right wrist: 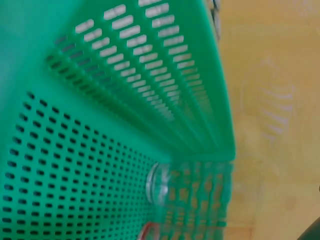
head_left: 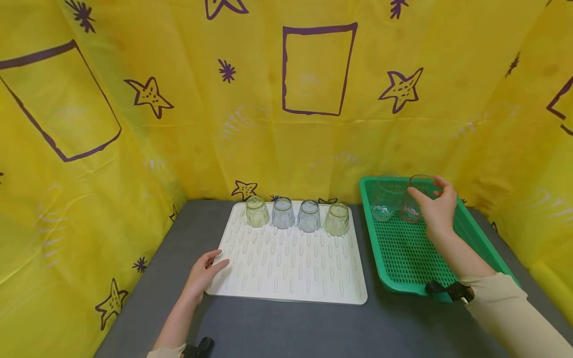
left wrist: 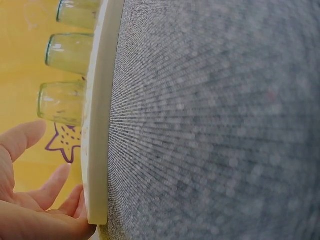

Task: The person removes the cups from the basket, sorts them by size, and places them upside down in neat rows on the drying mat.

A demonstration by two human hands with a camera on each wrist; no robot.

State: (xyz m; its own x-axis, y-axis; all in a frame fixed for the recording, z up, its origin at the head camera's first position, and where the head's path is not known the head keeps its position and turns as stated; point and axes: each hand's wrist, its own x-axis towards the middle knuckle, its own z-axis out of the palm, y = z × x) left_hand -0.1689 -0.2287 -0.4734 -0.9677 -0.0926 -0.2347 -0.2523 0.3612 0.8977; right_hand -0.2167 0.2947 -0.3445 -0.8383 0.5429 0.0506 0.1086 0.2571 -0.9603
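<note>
In the head view, my right hand (head_left: 439,210) is over the green basket, thumb and fingers on either side of the rim of a pink-tinted drinking glass (head_left: 410,211). To its left a clear glass (head_left: 382,209) stands in the same basket. The right wrist view shows the bases of the clear glass (right wrist: 159,184) and the pink-tinted glass (right wrist: 149,232), but not my fingers. My left hand (head_left: 201,276) rests by the left edge of the white ridged mat (head_left: 286,278), fingers loosely spread. Seen from the left wrist, some fingers touch the mat's corner (left wrist: 97,212).
Along the mat's back edge stand upside-down tumblers: a yellow-green one (head_left: 257,213), two bluish ones (head_left: 283,214) and another yellow-green one (head_left: 336,220). The green basket (head_left: 380,263) sits right of the mat on the grey table (head_left: 286,325). A yellow patterned curtain (head_left: 188,149) encloses the back and sides.
</note>
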